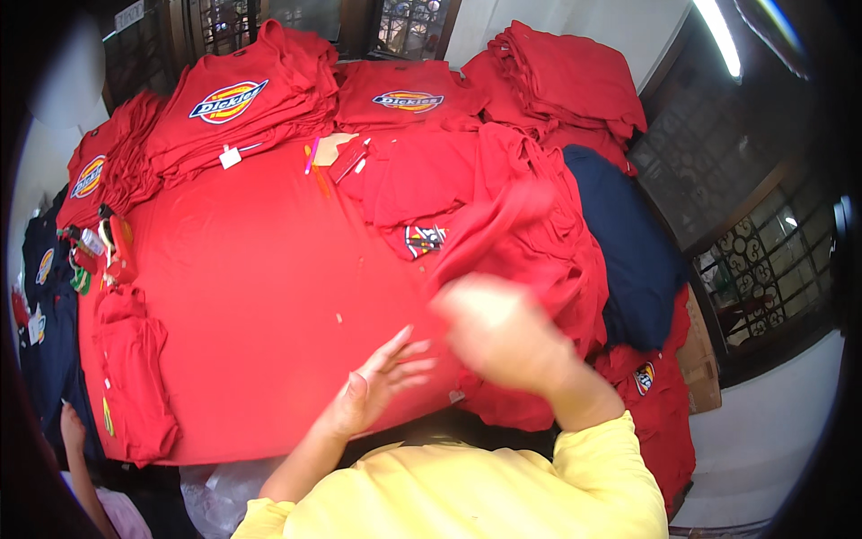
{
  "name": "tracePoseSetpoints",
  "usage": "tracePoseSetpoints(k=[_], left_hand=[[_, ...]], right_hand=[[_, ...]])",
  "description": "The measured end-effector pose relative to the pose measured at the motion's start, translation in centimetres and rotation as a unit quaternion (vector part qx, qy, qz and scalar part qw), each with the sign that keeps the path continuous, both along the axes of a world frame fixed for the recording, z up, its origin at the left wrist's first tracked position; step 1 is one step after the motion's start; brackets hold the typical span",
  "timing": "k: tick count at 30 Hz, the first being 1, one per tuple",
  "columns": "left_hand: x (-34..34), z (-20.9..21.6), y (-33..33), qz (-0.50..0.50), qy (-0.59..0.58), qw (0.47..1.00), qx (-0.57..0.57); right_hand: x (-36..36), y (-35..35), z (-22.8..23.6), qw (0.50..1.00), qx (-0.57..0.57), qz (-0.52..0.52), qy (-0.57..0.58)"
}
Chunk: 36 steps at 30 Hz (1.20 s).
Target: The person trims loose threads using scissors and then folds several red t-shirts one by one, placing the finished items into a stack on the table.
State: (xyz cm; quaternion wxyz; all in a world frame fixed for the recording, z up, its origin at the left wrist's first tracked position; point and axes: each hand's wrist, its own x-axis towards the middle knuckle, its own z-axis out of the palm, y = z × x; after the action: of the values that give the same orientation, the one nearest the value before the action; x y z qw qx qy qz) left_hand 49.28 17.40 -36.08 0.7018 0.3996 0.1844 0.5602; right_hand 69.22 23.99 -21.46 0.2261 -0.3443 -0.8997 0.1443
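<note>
My left hand is open above the front part of the red-covered table, fingers spread and nothing in them. To its right, my right hand is blurred by motion and looks closed on a red T-shirt, whose cloth is smeared just beyond the knuckles. The fingertips are hidden. This shirt lies over a loose heap of red T-shirts on the right side of the table. Beside the heap's left edge, a small dark tool, perhaps thread snips, rests over a printed logo.
Stacks of red T-shirts line the far edge, with another folded stack at far right. Dark blue cloth borders the heap. A folded red garment and small bottles lie left. Another person's hand shows at lower left.
</note>
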Motion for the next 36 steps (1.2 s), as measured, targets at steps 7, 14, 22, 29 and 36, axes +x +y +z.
tracePoseSetpoints(k=[7,14,22,29,36], left_hand=[[-4.1,1.8,-9.5,0.086,0.129,0.986,-0.064],[-10.8,9.4,-16.7,0.328,0.477,0.807,0.115],[-14.5,-0.1,-27.1,0.352,0.775,0.525,-0.028],[-14.7,-2.1,-30.6,0.515,0.596,0.604,-0.122],[-8.1,-4.3,-26.1,0.399,0.600,0.693,0.038]], right_hand=[[-3.0,-8.3,-1.3,0.981,-0.005,0.144,0.130],[-9.5,-11.9,-4.9,0.951,-0.169,0.168,0.194],[-6.0,-12.1,-5.9,0.870,-0.265,0.019,0.416],[-4.6,-14.8,-9.5,0.661,-0.603,0.077,0.439],[-9.3,-18.1,-10.7,0.751,-0.529,0.361,0.164]])
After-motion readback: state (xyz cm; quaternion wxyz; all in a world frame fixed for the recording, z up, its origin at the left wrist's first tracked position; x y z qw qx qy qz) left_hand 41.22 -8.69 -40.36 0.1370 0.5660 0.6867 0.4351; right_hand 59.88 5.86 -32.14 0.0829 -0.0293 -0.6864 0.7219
